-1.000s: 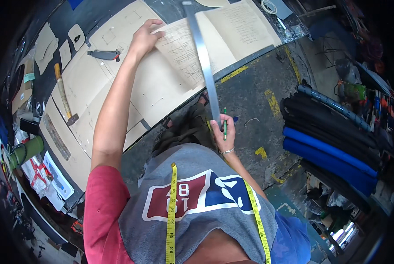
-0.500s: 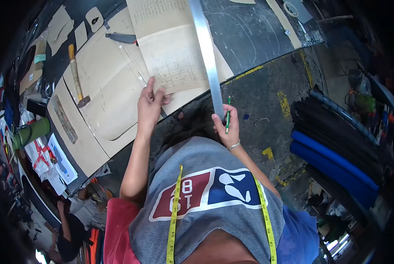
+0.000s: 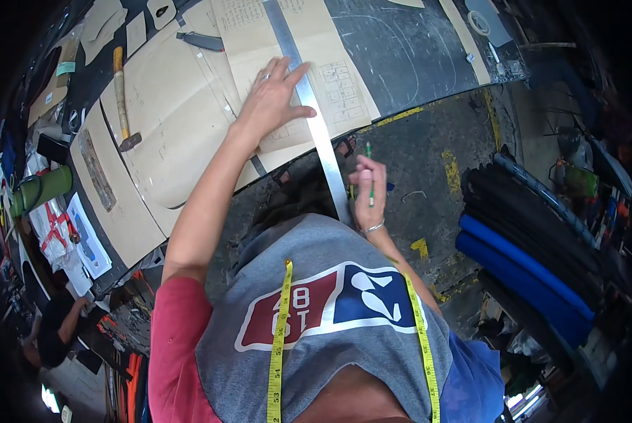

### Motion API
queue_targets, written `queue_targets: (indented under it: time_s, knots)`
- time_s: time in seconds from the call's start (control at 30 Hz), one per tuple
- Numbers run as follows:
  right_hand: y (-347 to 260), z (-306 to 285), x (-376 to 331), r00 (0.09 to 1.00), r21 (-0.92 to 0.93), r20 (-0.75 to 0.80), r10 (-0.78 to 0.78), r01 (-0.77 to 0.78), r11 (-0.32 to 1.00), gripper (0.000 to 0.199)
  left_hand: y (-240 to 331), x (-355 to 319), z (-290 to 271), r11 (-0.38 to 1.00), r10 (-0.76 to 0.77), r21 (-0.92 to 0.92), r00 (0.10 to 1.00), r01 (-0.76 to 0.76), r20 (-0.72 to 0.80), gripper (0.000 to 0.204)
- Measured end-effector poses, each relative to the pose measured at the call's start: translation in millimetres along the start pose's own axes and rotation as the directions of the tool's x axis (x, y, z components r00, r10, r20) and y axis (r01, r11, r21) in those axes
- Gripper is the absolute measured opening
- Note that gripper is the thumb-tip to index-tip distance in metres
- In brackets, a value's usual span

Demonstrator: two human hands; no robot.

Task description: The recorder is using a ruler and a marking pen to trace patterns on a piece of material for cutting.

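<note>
Fingers of left hand [image 3: 268,101] are spread, unclenched, laid across a long, flat, silver metal ruler [image 3: 322,136]; index finger and thumb are crossed over it. A slim green pencil [image 3: 371,200] is gripped in the curled fingers of right hand [image 3: 369,189], just beside the ruler's near end; whether the ruler is touched there cannot be told. Ruler is laid over light-brown paper sheets [image 3: 323,42] marked with handwriting and drawn grids, near end extended past the table edge. Ruler is judged light, stiff lengthwise, smooth, liable to slide; best held by both long edges or pressed flat mid-length. Paper is judged thin, easily creased. Further out, a wooden-handled hammer [image 3: 121,99] is seen on brown pattern pieces [image 3: 168,141], left side of the dark tabletop [image 3: 400,56].
</note>
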State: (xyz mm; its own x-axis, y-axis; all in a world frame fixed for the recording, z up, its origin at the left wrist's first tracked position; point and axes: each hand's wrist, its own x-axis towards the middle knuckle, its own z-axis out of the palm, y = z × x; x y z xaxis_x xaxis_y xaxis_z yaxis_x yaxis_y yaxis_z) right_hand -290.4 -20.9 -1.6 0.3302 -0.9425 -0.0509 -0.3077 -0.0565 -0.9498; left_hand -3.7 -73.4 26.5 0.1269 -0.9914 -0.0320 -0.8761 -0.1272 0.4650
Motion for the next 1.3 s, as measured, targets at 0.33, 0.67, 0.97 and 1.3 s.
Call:
queue_targets:
  time_s: [0.33, 0.67, 0.97, 1.3]
  knots:
    - [-8, 6, 123, 0.991, 0.111, 0.079, -0.106, 0.097, 0.989, 0.013, -15, 27, 35, 0.989, 0.043, 0.141, 0.999, -0.040, -0.021, 0.131]
    - [12, 45, 179, 0.984, 0.212, 0.084, -0.158, 0.138, 0.967, 0.015, -19, 37, 33, 0.989, 0.037, 0.146, 0.999, -0.036, -0.007, 0.138]
    - [6, 37, 174, 0.973, 0.068, 0.189, -0.135, 0.124, 0.990, 0.014, -16, 37, 29, 0.988, 0.026, 0.150, 0.998, -0.034, 0.053, 0.140]
    - [-2, 21, 186, 0.970, 0.040, 0.207, -0.126, 0.121, 0.992, 0.013, -15, 47, 29, 0.988, 0.033, 0.152, 0.998, -0.041, 0.054, 0.140]
